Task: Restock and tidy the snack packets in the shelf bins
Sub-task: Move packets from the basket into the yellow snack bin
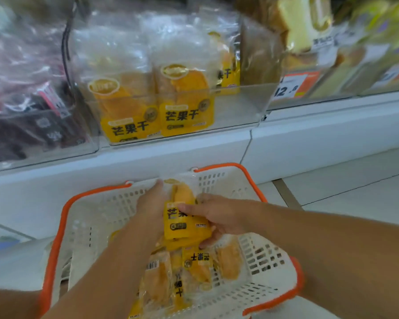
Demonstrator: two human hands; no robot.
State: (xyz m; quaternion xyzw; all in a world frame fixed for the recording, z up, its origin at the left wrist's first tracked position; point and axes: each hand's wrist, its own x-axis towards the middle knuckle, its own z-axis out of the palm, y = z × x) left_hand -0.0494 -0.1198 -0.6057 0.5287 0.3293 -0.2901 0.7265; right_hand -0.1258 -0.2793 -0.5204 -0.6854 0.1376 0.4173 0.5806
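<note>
- Head view: a clear-topped plastic packet of dried mango with a yellow lower band and black characters [181, 217] is held upright over a white perforated plastic basket with an orange rim [88, 217].
- Orange fruit slices show through the packet's transparent upper part; a dark oval mark sits under the characters.
- The left hand [152, 203] lies along the packet's left edge, fingers reaching up toward its top; how tightly they close round it I cannot tell.
- The right hand [219, 215] grips the packet from the right, thumb pressed across the yellow front, fingers curled underneath.
- Both forearms reach in from the bottom of the frame.
- More mango packets [182, 272] lie jumbled in the basket below.
- Above, a clear plastic shelf bin [240, 104] holds matching yellow packets standing upright [187, 104].
</note>
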